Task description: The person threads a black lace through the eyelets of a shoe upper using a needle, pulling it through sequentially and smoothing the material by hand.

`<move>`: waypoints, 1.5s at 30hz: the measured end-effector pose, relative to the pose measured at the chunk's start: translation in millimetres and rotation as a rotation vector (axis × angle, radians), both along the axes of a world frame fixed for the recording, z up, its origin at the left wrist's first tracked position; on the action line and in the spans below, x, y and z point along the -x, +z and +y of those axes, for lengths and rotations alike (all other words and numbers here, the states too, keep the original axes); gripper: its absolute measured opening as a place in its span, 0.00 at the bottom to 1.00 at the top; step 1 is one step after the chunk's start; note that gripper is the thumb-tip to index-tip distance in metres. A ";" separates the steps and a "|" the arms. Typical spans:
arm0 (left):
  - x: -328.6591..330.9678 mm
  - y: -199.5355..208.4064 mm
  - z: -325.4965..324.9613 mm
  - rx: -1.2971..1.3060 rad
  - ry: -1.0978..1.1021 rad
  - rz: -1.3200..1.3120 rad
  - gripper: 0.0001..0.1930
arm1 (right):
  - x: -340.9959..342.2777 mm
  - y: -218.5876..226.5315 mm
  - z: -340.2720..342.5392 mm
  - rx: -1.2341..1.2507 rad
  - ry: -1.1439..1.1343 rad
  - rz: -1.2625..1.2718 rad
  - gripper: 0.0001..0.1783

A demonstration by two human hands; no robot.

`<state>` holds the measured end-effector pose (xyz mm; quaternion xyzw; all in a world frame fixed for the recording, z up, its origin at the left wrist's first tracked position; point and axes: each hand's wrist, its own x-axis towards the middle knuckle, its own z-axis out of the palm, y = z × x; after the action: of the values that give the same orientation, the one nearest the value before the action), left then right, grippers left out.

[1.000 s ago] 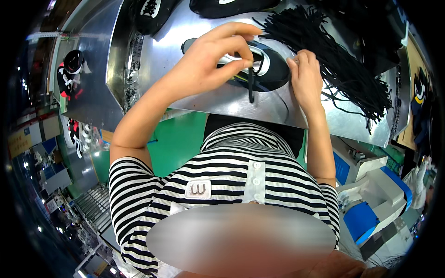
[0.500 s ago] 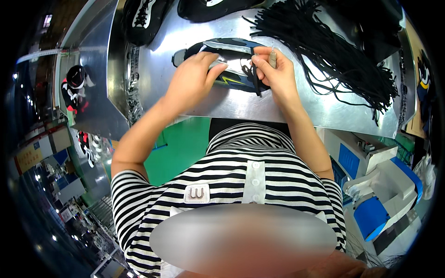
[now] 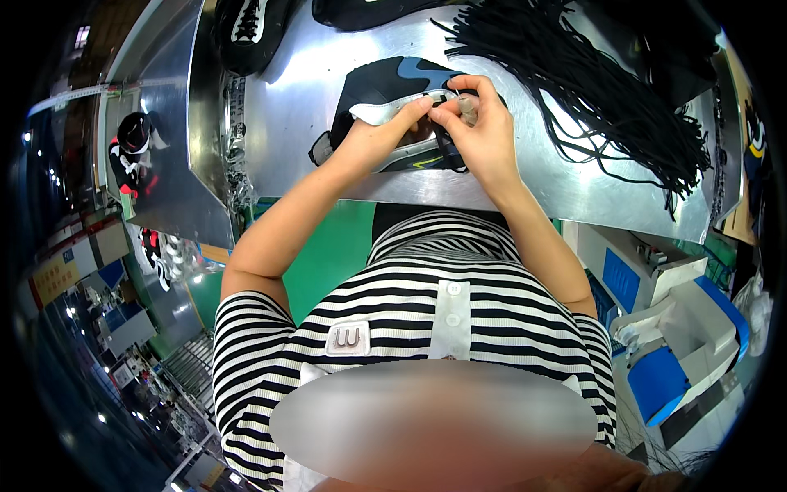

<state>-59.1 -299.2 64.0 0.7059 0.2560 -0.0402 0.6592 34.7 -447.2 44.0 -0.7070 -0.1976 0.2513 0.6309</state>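
A black and blue shoe upper (image 3: pixel 379 80) with a pale lining lies on the metal table in front of me. My left hand (image 3: pixel 379 138) reaches partly into its opening, with the thumb pinching the edge of the upper; the other fingers are hidden inside. Against that same edge, my right hand (image 3: pixel 484 135) is closed around a small tool with a pale handle (image 3: pixel 468 110) and a thin metal tip. A black lace (image 3: pixel 449 154) hangs across the opening below the right fingers. Whether the right fingers also grip the lace, I cannot tell.
A large bundle of black laces (image 3: pixel 574 98) spreads over the right of the metal table (image 3: pixel 303 123). Black shoes (image 3: pixel 246 41) stand at the far left and far middle. A blue and white machine (image 3: pixel 656 385) is at my lower right, and another shoe (image 3: pixel 123 168) sits left of the table.
My left hand has moved right and slipped into the upper, which has tilted so its blue and black side shows. My right hand stays near the same place, now close against the left thumb.
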 end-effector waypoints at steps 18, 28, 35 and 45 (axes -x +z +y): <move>5.0 8.6 -16.3 -0.159 -0.015 -0.146 0.11 | -25.3 22.0 -35.4 0.088 0.223 -0.516 0.07; 8.3 -3.4 -39.1 -0.276 -0.058 0.172 0.22 | -17.2 14.7 -36.5 0.284 0.307 -0.543 0.08; -20.1 5.3 -18.6 -0.153 -0.130 0.081 0.14 | -45.5 -6.7 -18.2 -0.096 0.149 0.030 0.10; -38.0 -9.5 -5.5 -0.097 -0.032 0.106 0.13 | -33.4 -23.4 -6.0 0.087 0.090 -0.208 0.13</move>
<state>-21.1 -304.8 54.4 0.7380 0.2808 -0.0758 0.6089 68.1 -453.3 20.6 -0.7465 -0.2824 0.2129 0.5637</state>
